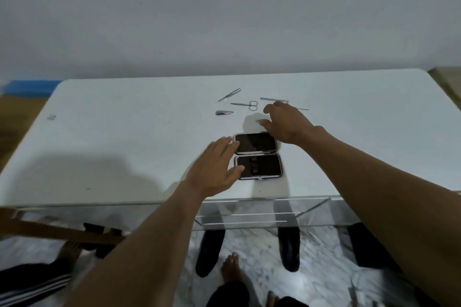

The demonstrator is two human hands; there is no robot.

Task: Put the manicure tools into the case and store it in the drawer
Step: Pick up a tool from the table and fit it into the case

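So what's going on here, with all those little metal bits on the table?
A person is packing a manicure set. The case lies open on the white table, and the left hand rests flat fingers on its left edge. The right hand reaches over a small tool just beyond the case; whether it grips it yet is unclear. Tweezers, scissors, a clipper and a file lie loose farther back, not yet packed.
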